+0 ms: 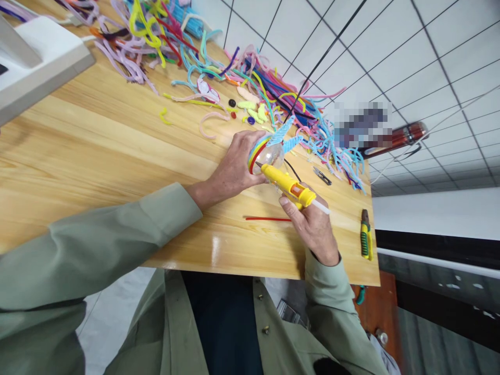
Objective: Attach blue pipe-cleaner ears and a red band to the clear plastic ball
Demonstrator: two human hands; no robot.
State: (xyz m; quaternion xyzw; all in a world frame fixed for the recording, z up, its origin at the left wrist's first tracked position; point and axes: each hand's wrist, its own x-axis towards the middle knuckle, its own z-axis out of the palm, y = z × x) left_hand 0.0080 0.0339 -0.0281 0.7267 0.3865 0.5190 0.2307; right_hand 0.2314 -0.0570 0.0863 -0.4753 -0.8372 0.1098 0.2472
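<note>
My left hand (238,166) is wrapped round a clear, rounded plastic piece (270,155), with bands of red, yellow and blue pipe cleaner along its left edge. Two light-blue pipe-cleaner shapes (282,131) stick out from its upper right. In my right hand (312,224) is a yellow hot glue gun (287,183), a whitish glue stick showing at its rear. The gun's nozzle points at the red band and appears close to it; I cannot tell if they touch. A red pipe cleaner (267,219) lies on the table below, near my right hand.
Tangled pipe cleaners (273,88) in many colours line the table's far edge by the tiled wall. Small thread snips (322,176) and green-yellow pliers (366,235) lie at the right. A white stand base (47,67) is at upper left. A black cord hangs across the wall.
</note>
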